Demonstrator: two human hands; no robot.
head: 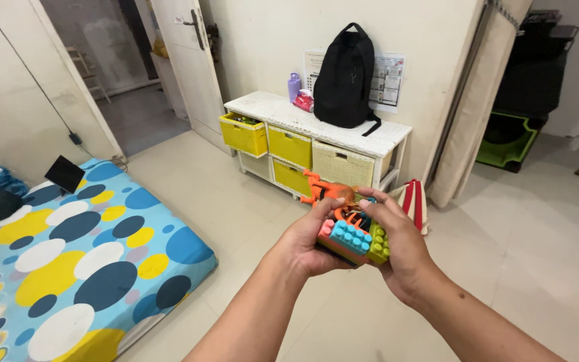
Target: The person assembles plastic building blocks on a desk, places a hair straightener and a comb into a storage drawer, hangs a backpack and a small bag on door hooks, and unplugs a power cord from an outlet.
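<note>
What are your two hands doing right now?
Left hand: closed around the toy block stack.
Right hand: closed around the same block stack, beside the orange toy figure.

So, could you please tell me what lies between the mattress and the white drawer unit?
In the head view, only bare pale floor tiles lie between the spotted mattress and the white drawer unit.

Single head-worn view looks down and forward, close over both hands (pixel 353 245).
</note>
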